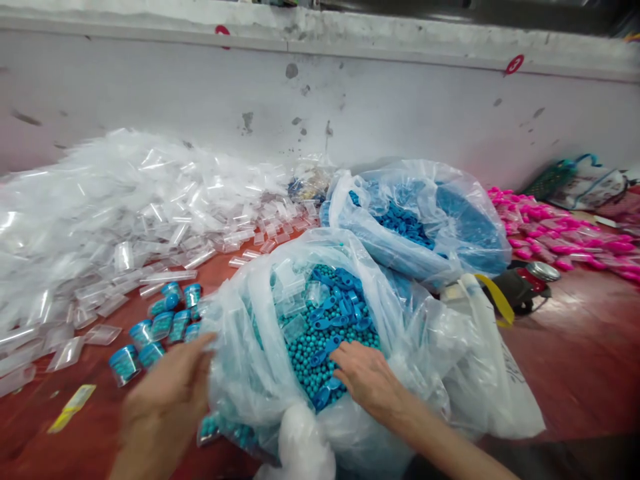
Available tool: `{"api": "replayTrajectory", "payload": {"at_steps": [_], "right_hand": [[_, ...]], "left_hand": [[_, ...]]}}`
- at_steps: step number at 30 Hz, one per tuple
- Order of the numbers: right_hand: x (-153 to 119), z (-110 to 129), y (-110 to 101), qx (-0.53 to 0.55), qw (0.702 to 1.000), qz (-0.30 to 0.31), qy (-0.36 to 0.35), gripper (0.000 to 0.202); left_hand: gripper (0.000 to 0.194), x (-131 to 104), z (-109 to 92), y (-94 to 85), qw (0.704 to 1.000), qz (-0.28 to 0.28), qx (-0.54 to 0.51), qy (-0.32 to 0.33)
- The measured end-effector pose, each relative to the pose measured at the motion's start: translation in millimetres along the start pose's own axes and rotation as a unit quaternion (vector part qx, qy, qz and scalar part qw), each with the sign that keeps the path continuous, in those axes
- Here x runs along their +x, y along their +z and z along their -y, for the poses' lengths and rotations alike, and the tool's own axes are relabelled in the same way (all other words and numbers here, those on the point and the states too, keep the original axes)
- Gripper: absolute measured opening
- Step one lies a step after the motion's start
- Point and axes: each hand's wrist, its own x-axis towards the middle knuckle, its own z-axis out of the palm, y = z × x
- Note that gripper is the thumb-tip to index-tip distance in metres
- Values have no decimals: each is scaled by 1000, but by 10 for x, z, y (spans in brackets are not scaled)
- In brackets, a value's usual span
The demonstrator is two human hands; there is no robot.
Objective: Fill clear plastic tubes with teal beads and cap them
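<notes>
Right hand (367, 381), fingers bent close together, is at a blue plastic piece (325, 351) on turquoise beads (306, 365) in the open bag (261, 313), centre of the frame; its grip I cannot tell. Left hand (170, 393), lower left, is blurred, hold unclear. Light fingertip pinching should avoid scattering beads.

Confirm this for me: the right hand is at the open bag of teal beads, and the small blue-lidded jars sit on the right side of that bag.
Not quite: the head view shows the small blue-lidded jars on the left side of the open bag. The right hand is indeed at its teal beads.
</notes>
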Motion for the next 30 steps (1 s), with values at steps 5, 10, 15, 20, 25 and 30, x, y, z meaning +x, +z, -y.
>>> {"api": "replayTrajectory", "payload": {"at_steps": [5,10,15,20,25,30], "right_hand": [[168,212,158,-40,998,1,-55,23],[251,119,221,-78,996,29,33,17],[187,-93,107,-46,995,45,74,9],[95,-269,-42,139,983,-13,118,15],[97,-430,39,395,886,-67,234,17],[45,-428,177,276,933,-126,192,16]], "left_hand": [[21,244,-943,474,978,181,40,93],[19,330,-1002,903,964,223,116,83],[17,297,-922,1003,951,286,97,61],[18,295,-978,921,919,388,40,62],[13,301,-1077,987,879,470,-64,46],[6,333,-1318,1271,872,461,-160,-42]]}}
